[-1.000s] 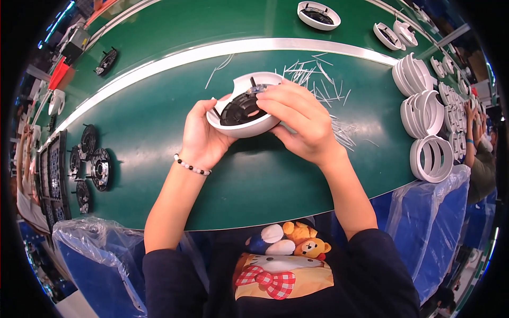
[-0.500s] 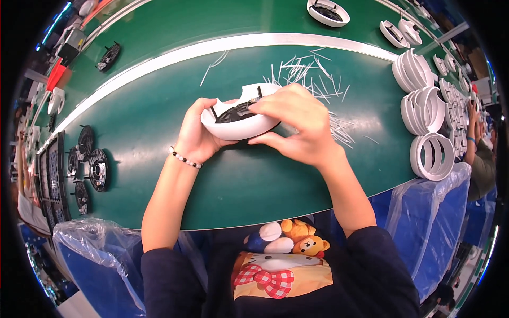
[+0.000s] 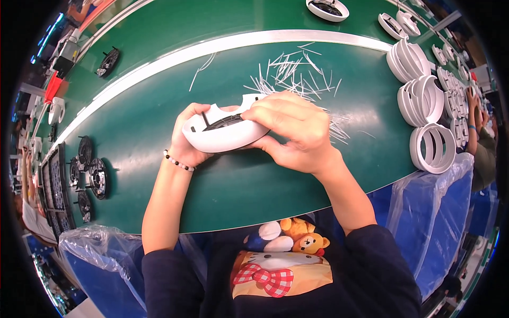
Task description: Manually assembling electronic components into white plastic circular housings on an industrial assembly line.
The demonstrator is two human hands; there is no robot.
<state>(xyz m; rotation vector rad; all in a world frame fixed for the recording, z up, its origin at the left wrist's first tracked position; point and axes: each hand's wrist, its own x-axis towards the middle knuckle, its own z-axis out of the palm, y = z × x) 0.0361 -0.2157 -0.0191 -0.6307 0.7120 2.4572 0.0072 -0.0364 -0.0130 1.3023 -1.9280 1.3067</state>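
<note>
Between my hands, just above the green table, is a white rounded plastic housing with notches in its rim. A black round insert sits inside it, and dark upright posts show near the notches. My left hand grips the housing's left end, thumb along the rim. My right hand pinches the right end, fingertips over the rim at the insert and thumb underneath. Those fingers hide that end of the insert. Past the housing lies a scattered heap of thin white strips, partly behind my right hand.
Stacked white rings stand at the right table edge. Several black round parts lie at the left beside a black tray. Beyond the white rail are a white housing and a black part. Plastic-lined blue bins flank me.
Both hands have brought the housing a little left and toward me, and it is tilted so that less of its inside shows. My grip stays on both ends. The view has shifted slightly.
</note>
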